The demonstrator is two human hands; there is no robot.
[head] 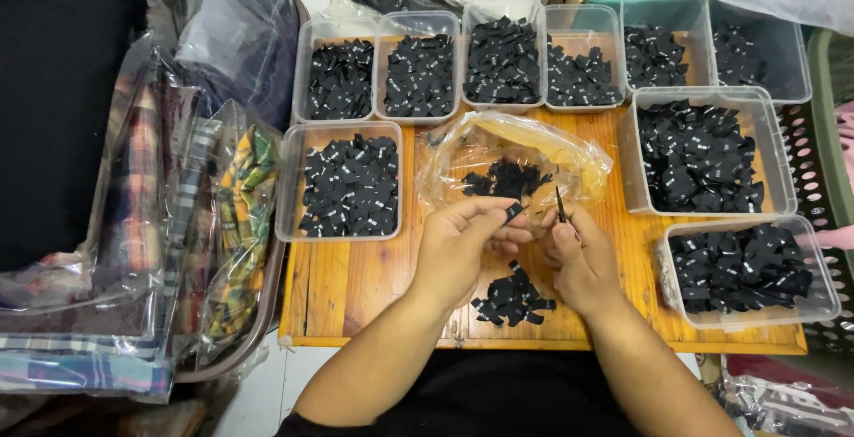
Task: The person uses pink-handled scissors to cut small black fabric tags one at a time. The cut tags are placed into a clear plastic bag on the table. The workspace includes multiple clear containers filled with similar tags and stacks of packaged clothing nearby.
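A bare wooden tabletop (356, 286) is filling the middle of the frame. Low centre, a small heap of black fabric labels (513, 301) is lying below both hands. The left hand (463, 246) is pinching one black label (513, 213), fingers curled; the right hand (578, 259) is gripping a thin dark tool (560, 205) upright beside it. Farther up, a crinkled clear plastic bag (516, 165) and clear plastic tubs (351, 179) are keeping labels sorted.

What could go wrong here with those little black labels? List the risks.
The left hand pinches one black label by its edge; it could slip. The loose label pile lies near the wooden table front edge, beside both wrists, and might get swept off. The right hand holds a thin dark tool close to the fingers.
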